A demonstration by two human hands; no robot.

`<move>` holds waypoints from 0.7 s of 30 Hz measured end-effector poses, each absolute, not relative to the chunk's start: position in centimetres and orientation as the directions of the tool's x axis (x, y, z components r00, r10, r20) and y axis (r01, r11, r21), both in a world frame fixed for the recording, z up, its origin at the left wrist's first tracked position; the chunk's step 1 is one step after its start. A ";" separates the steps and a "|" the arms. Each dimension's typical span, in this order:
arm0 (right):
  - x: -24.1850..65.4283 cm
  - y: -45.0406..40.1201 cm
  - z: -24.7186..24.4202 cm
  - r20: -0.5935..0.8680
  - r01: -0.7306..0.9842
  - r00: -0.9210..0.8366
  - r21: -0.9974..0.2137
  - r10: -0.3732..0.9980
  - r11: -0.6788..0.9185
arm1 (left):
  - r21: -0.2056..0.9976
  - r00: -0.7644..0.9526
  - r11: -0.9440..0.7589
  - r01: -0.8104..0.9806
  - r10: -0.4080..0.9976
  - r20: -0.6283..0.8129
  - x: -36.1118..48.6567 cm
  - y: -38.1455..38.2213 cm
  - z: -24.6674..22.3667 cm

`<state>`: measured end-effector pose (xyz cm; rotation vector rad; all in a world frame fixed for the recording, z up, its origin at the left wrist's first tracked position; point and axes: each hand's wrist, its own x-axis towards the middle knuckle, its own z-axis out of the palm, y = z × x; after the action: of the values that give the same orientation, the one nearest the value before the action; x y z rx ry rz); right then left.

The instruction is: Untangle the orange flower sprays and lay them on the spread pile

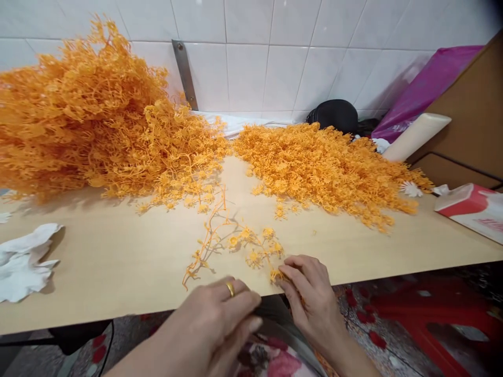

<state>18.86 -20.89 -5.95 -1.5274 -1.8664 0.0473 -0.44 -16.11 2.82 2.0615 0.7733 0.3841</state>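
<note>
My right hand [314, 296] is closed at the table's front edge, its thumb and fingertips on a small orange plastic flower piece [276, 274]. My left hand [223, 314], with a gold ring, is curled just in front of the edge, thumb against the fingers; whatever it may hold is hidden. Beyond the hands lie several loose orange flower pieces [254, 256] and thin bare orange stems [208, 235]. A tall tangled heap of orange sprigs [98, 115] rises at the left. A lower pile of orange flower pieces [310, 162] spreads at the right.
Crumpled white tissue [27, 262] lies at the left of the table [129, 262]. A red and white box [471, 209], a cream cylinder [416, 137], a purple bag [428, 89] and a black object [334, 114] are at the right and back. A red stool [428, 324] stands below.
</note>
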 end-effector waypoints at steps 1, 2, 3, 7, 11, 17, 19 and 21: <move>18.8 -20.8 -6.0 0.506 0.834 -0.040 -0.458 0.862 0.307 | 0.882 0.755 -0.313 0.353 0.651 -0.071 -0.2 -16.7 2.7; 18.8 -20.8 -6.0 0.517 0.822 -0.032 -0.473 0.855 0.317 | 0.926 0.743 -0.188 0.327 0.657 -0.129 0.1 -17.1 2.4; 18.9 -20.8 -6.0 0.531 0.807 -0.022 -0.490 0.847 0.328 | 0.954 0.721 -0.053 0.296 0.667 -0.187 0.5 -17.4 1.9; 18.9 -21.3 -5.0 0.585 0.760 0.020 -0.536 0.811 0.368 | 0.868 0.601 0.497 0.023 0.687 -0.409 2.3 -16.9 -0.3; 18.4 -21.7 -3.9 0.647 0.758 -0.068 -0.462 0.760 0.460 | 0.578 0.606 0.759 -0.300 0.620 -0.499 4.8 -15.6 -0.7; 17.8 -21.9 -3.7 0.550 0.670 -0.107 -0.576 0.828 0.469 | 0.552 0.442 0.706 -0.444 0.708 -0.551 6.9 -14.0 -0.7; 18.2 -21.7 -3.7 0.501 0.568 0.046 -0.725 0.864 0.390 | 0.587 0.417 0.676 -0.445 0.737 -0.532 7.0 -13.7 -1.1; 18.8 -21.1 -3.5 0.414 0.443 0.231 -0.850 0.880 0.284 | 0.617 0.423 0.648 -0.446 0.760 -0.493 6.9 -13.7 -1.4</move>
<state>18.76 -21.12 -3.55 -1.3370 -1.3921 0.4754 6.93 -13.67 -1.43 0.4278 0.8332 0.7841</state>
